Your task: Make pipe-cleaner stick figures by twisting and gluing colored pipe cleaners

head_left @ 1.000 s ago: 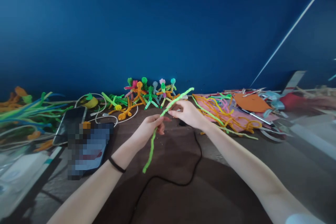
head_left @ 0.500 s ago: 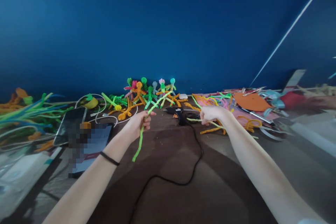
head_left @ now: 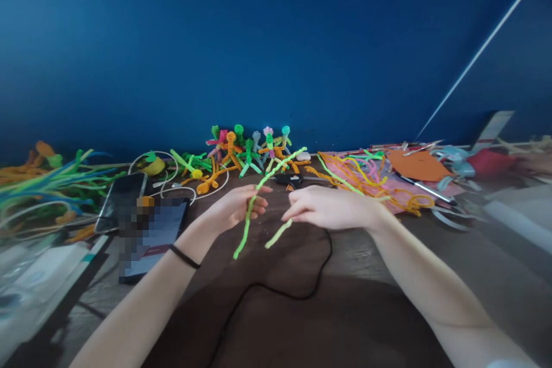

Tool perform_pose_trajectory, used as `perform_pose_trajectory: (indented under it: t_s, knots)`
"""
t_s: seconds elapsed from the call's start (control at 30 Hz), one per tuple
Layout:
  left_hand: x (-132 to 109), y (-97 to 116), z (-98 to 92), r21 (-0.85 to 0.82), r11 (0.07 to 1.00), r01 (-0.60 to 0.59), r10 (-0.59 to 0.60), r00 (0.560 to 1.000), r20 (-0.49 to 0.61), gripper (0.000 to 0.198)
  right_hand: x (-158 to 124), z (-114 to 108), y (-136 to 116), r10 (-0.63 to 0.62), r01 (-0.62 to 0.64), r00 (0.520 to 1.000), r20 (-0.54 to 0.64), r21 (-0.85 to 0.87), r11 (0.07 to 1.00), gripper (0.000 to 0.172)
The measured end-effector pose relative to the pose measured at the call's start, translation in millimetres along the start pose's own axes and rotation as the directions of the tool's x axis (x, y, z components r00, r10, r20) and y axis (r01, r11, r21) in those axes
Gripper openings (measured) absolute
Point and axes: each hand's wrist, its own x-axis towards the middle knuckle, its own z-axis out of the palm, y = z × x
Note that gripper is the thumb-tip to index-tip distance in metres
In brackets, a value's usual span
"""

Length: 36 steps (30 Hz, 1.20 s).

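Note:
A bright green pipe cleaner (head_left: 276, 168) runs slantwise through the fingers of my left hand (head_left: 241, 207), which is closed on it. Its lower end hangs below the hand. Pinched in my right hand (head_left: 321, 207) is a paler yellow-green pipe cleaner (head_left: 279, 234), its near end pointing down and left. The two hands are close together over the table, apart from each other. Behind my right hand, a black glue gun (head_left: 290, 181) lies partly hidden. Several little pipe-cleaner figures (head_left: 249, 152) stand in a group by the wall.
A dark cable (head_left: 297, 298) curves over the brown table (head_left: 302, 333). Two phones (head_left: 123, 198) and a pipe-cleaner heap (head_left: 56, 184) lie left. Orange strands, an orange sheet (head_left: 418, 165) and a pen-like tool (head_left: 425, 188) are right. Another person's blurred hand (head_left: 539, 162) shows far right.
My right hand has moved left and nearer, bringing the pale pipe cleaner away from the pile on the right. My left hand has shifted slightly right, still holding the bright green one.

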Motion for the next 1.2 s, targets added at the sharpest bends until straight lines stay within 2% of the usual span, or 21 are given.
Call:
perform_pose_trajectory:
  t_s: [0.1,0.2,0.33,0.53,0.63,0.8,1.03,1.2]
  knots:
    - [1.3,-6.7,5.4,0.017,0.999,0.036,-0.038,0.993,0.115,0.025,13.9,16.1,-12.3,-0.118,0.119,0.993,-0.017,0.057,0.991,0.025]
    - [6.7,-15.1,7.7,0.04,0.999,0.036,-0.042,0.985,0.168,0.023,19.3,26.4,-15.6,-0.105,0.105,0.994,-0.002,0.065,0.992,0.019]
    - [8.1,-19.7,12.5,0.037,0.999,0.018,-0.024,0.984,0.174,0.025,22.0,33.9,-16.8,-0.088,0.087,0.996,0.006,0.02,0.996,0.013]
    - [0.9,-16.1,24.0,-0.016,0.999,0.044,-0.041,0.985,0.165,0.023,27.9,43.2,-16.8,-0.223,0.214,0.97,-0.093,-0.098,0.972,0.016]
    - [3.4,-18.7,24.1,-0.04,0.997,0.071,-0.062,0.979,0.195,0.025,29.9,44.6,-15.5,-0.246,0.218,0.961,-0.124,-0.204,0.954,0.017]
    - [8.4,-27.0,19.6,-0.1,0.991,0.089,-0.063,0.969,0.24,0.025,32.0,45.6,-12.9,-0.225,0.179,0.965,-0.136,-0.286,0.941,0.016]
    - [4.5,-27.4,25.5,-0.139,0.98,0.139,-0.104,0.966,0.237,0.019,31.7,46.5,-11.0,-0.141,0.109,0.979,-0.149,-0.206,0.973,0.013]
    - [4.0,-27.6,29.6,-0.128,0.981,0.145,-0.114,0.969,0.221,0.022,32.3,47.5,-9.8,-0.134,0.11,0.977,-0.165,-0.147,0.983,0.013]
